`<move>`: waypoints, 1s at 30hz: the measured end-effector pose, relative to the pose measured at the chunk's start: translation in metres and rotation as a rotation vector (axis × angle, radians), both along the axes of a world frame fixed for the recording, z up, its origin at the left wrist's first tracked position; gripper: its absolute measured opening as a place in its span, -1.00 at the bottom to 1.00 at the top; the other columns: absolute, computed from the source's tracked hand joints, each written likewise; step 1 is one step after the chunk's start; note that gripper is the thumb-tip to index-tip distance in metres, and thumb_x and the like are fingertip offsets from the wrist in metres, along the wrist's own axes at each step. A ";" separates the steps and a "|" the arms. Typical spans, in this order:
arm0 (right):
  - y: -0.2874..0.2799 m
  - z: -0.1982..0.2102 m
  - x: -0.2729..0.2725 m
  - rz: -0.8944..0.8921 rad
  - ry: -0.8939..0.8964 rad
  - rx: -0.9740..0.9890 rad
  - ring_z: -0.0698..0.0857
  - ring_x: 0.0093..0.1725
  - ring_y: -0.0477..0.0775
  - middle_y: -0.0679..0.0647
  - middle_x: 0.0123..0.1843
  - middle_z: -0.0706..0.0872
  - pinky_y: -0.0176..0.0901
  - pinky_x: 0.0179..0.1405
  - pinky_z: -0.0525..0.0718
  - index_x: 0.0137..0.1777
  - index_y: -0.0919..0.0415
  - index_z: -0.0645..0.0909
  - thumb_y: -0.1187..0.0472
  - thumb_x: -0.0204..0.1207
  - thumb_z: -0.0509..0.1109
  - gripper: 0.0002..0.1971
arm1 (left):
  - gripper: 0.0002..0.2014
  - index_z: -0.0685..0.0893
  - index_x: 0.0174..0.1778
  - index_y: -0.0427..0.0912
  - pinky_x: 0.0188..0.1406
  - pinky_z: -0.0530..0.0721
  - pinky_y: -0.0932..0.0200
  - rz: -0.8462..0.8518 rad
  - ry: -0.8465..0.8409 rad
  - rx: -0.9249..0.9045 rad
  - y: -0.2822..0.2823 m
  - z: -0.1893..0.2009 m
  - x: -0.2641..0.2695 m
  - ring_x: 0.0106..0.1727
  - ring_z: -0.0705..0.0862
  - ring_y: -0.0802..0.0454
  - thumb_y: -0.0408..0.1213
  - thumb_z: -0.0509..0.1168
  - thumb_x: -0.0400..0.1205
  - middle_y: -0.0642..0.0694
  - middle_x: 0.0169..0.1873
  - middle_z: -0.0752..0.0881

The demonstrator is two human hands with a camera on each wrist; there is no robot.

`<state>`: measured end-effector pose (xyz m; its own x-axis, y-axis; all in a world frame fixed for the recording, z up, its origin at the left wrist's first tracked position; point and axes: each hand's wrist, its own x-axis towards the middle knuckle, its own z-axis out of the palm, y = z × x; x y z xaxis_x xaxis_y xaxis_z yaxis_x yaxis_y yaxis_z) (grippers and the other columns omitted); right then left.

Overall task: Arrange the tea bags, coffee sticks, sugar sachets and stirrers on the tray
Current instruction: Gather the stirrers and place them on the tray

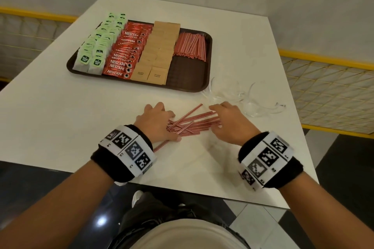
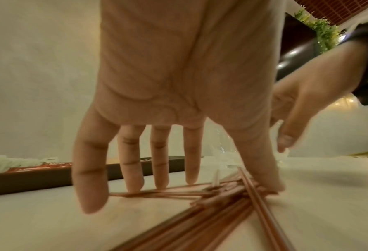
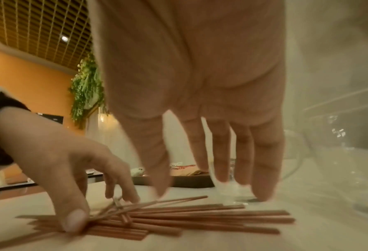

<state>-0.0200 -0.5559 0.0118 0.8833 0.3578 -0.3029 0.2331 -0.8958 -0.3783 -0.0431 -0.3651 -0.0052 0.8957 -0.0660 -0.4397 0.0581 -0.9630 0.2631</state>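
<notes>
A brown tray [image 1: 188, 75] holds rows of green tea bags [image 1: 97, 46], red coffee sticks [image 1: 125, 54], brown sugar sachets [image 1: 157, 54] and a bundle of red-striped stirrers [image 1: 191, 45]. A loose pile of stirrers [image 1: 192, 123] lies on the white table in front of the tray. My left hand [image 1: 157, 121] rests on the pile's left end, fingers straight, thumb pressing stirrers [image 2: 232, 191]. My right hand [image 1: 228, 121] touches the right end with straight, spread fingers [image 3: 262, 186] over the stirrers [image 3: 200, 219]. Neither hand grips anything.
Clear glass cups [image 1: 253, 99] stand and lie just right of the tray's near corner, close to my right hand. One stirrer [image 1: 159, 146] sticks out toward me under the left hand. The table's near edge [image 1: 182, 188] is close; a yellow railing [image 1: 323, 58] runs behind.
</notes>
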 end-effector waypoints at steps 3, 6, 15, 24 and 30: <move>-0.007 -0.004 -0.002 0.035 0.152 -0.174 0.27 0.46 0.18 0.14 0.44 0.31 0.01 0.36 0.41 0.56 0.12 0.21 -0.03 0.37 0.52 -0.18 | -0.05 0.18 0.59 0.13 0.40 0.38 -0.20 -0.038 0.060 0.031 0.013 0.006 0.002 0.49 0.18 -0.12 0.27 0.44 0.33 -0.04 0.45 0.26; -0.003 -0.013 -0.004 0.067 0.122 -0.206 0.30 0.41 0.17 0.16 0.41 0.31 -0.05 0.32 0.42 0.49 0.19 0.29 -0.01 0.38 0.52 -0.26 | 0.08 0.06 0.62 0.10 0.42 0.39 -0.14 -0.064 0.151 0.072 0.025 0.005 0.003 0.48 0.18 -0.11 0.14 0.56 0.27 -0.09 0.42 0.20; 0.030 -0.012 -0.006 0.145 0.092 0.101 0.41 0.39 0.11 0.13 0.40 0.34 -0.14 0.38 0.42 0.58 0.12 0.22 0.07 0.38 0.55 -0.18 | -0.27 0.44 0.49 -0.04 0.21 0.44 0.13 -0.065 0.046 -0.059 0.033 0.000 0.012 0.25 0.47 -0.06 -0.15 0.55 0.40 -0.06 0.09 0.41; 0.056 -0.016 0.012 0.371 0.091 -0.238 0.27 0.51 0.25 0.17 0.53 0.28 0.03 0.43 0.30 0.58 0.16 0.23 -0.02 0.37 0.53 -0.17 | -0.56 0.62 0.33 0.04 0.18 0.47 0.13 -0.367 -0.016 -0.052 0.032 0.003 0.020 0.20 0.52 -0.03 -0.12 0.43 0.50 -0.06 0.13 0.53; 0.072 -0.019 0.008 0.432 -0.108 -0.339 0.58 0.16 0.22 0.13 -0.07 0.49 -0.15 -0.08 0.38 0.22 0.29 0.60 0.31 0.64 0.15 -0.74 | -0.78 0.70 0.06 -0.26 0.01 0.61 0.02 -0.430 -0.083 0.043 0.016 -0.003 0.023 0.02 0.64 -0.17 -0.25 0.27 0.58 -0.22 0.00 0.64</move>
